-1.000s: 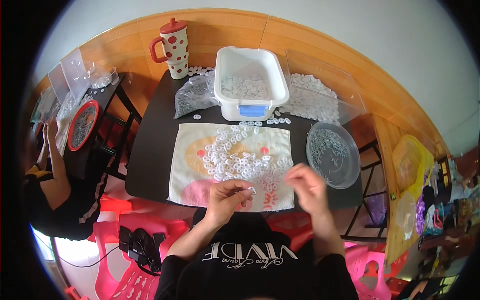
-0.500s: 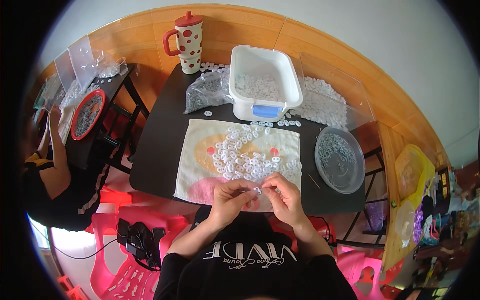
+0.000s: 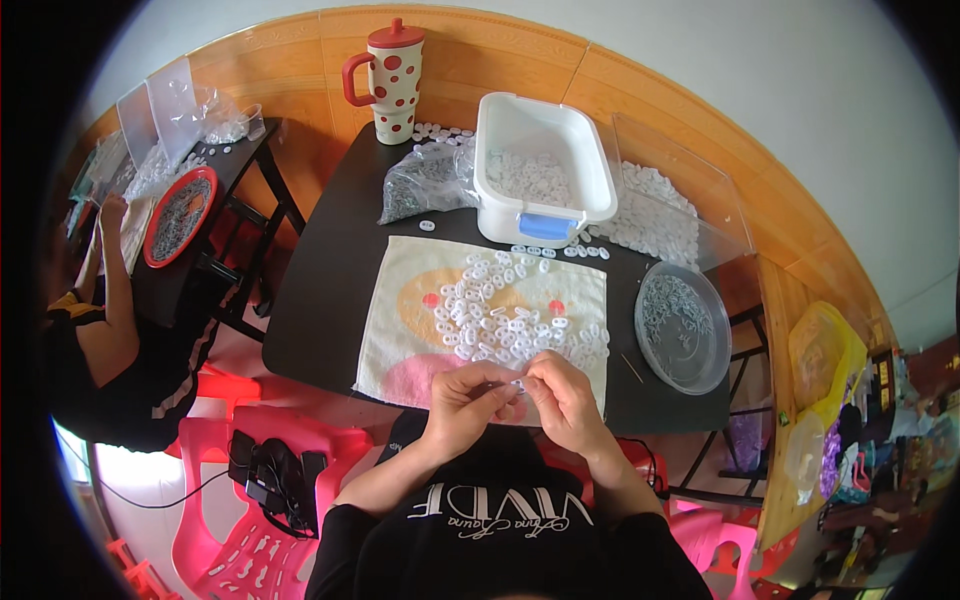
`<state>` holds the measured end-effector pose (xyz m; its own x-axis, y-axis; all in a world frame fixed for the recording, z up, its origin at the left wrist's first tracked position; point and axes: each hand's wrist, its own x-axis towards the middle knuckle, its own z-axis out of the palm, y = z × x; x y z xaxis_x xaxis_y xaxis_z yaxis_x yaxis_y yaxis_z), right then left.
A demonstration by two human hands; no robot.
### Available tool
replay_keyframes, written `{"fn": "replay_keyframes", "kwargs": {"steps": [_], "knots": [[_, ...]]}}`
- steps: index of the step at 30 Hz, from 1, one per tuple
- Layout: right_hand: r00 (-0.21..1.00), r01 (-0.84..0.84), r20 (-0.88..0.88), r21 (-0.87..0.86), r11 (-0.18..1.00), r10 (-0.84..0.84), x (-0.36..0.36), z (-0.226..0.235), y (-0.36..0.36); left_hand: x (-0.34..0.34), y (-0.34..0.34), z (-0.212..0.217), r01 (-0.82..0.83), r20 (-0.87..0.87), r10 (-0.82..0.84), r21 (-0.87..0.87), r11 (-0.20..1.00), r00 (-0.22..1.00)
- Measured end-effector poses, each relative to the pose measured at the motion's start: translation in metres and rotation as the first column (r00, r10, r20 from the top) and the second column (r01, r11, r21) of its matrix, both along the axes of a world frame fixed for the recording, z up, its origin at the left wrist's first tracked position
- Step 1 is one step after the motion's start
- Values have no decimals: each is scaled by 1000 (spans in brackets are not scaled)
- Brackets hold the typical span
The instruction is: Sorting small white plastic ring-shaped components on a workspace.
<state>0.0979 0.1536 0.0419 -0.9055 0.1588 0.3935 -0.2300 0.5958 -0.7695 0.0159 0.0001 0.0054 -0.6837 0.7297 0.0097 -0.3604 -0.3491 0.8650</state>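
Note:
At the near edge of a patterned towel (image 3: 385, 340), my left hand (image 3: 464, 408) pinches a small white oval plastic piece (image 3: 519, 384) between thumb and fingers. My right hand (image 3: 566, 400) closes on the same piece from the other side, and its fingertips hide much of it. Just beyond my fingers lies a loose heap of similar white oval pieces (image 3: 490, 318), each with two holes. Off to the right stands a round clear dish (image 3: 712, 372) with small grey metal parts (image 3: 676, 308).
Behind the towel are a white tub (image 3: 596, 200) of pieces, a bag of grey parts (image 3: 425, 185), a clear bin (image 3: 735, 225) and a spotted tumbler (image 3: 396, 85). A thin stick (image 3: 632, 368) lies near the dish. Leftward, another person (image 3: 110, 320) sits beside a red tray (image 3: 152, 240).
The view has shifted slightly. My hands stay together at the towel's near edge, and my right fingertips now cover more of the white piece.

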Motion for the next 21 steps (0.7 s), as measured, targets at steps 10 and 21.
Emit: {"fn": "replay_keyframes", "kwargs": {"steps": [10, 21], "knots": [[1000, -5, 14, -172, 985, 8, 2, -5, 7, -1, -1, -2, 17, 2, -17, -26, 1000, 1000], [982, 41, -184, -11, 999, -42, -1, -6, -6, 2, -1, -4, -12, 10, 12, -25, 1000, 1000]]}}
